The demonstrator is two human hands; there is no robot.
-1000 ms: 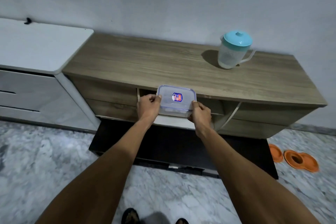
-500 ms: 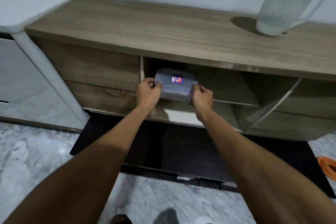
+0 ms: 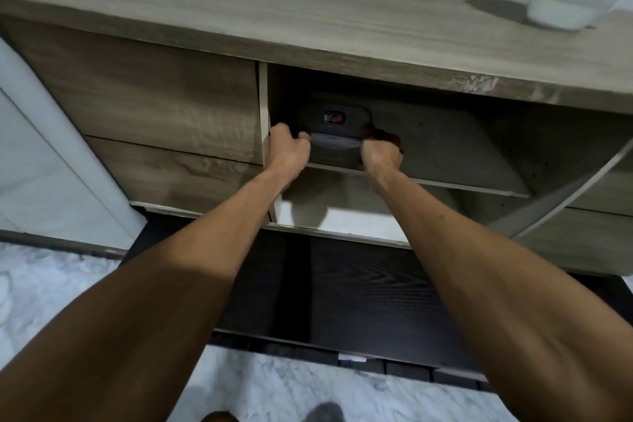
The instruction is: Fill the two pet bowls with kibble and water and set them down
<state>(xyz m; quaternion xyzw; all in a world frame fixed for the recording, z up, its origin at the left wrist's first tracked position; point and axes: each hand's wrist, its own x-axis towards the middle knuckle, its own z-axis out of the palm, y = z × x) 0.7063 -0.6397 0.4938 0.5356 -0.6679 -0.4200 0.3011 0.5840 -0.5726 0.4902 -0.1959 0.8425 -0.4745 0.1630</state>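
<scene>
At 9 o'clock stands a white cabinet (image 3: pixel 30 161), just beside the wooden desk (image 3: pixel 308 17). The left hand (image 3: pixel 289 149) reaches into the desk's open upper shelf (image 3: pixel 445 147), its fingers (image 3: pixel 301 138) curled tight on the left end of a clear lidded container (image 3: pixel 334 128) resting in the shadowed compartment at 12 o'clock. The right hand (image 3: pixel 380 154) clamps the container's right end. At 2 o'clock, the base of a pale pitcher (image 3: pixel 561 7) sits on the desk top.

arms: bare, no sleeves | hands (image 3: pixel 289 149): bare (no rings visible)
</scene>
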